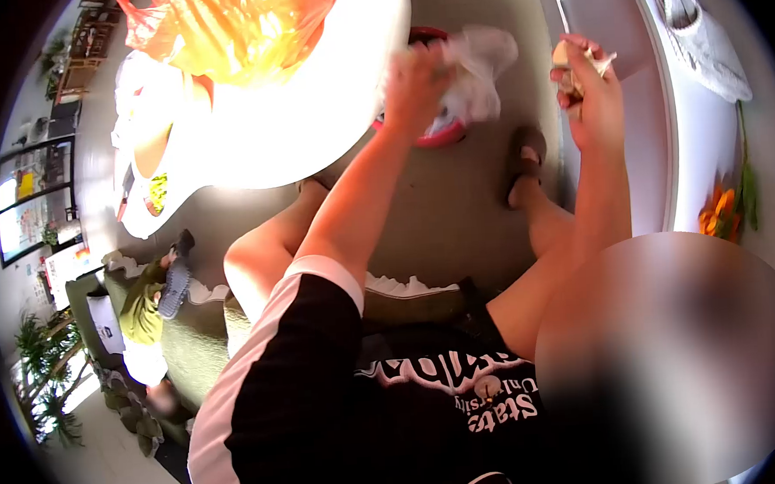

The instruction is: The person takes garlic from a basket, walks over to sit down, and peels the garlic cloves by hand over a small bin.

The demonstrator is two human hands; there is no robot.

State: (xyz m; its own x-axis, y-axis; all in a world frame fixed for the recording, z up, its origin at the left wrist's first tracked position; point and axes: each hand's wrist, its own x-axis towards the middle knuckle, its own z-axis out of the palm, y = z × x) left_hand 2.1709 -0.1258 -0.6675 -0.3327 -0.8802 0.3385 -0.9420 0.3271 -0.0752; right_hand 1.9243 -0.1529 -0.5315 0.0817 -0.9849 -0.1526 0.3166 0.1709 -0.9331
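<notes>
The white table [346,113] fills most of my upper left, too glared out for me to read its surface well. A white cabinet [614,142] stands along the right side. On the table, at the top, sits an orange plastic bag [245,35], probably set there to be within arm's reach. At upper centre, the red bin [443,137] stands on the floor just beside the table edge, handy to the seated person, I'd judge. White plastic [484,70] lies over its mouth, perhaps as a liner. The left hand [416,76] is against that plastic, but blur keeps me from telling whether it grips. At upper right, the right hand [591,82] curls around a pale item [562,55] with ragged edges, seemingly to keep it steady.
</notes>
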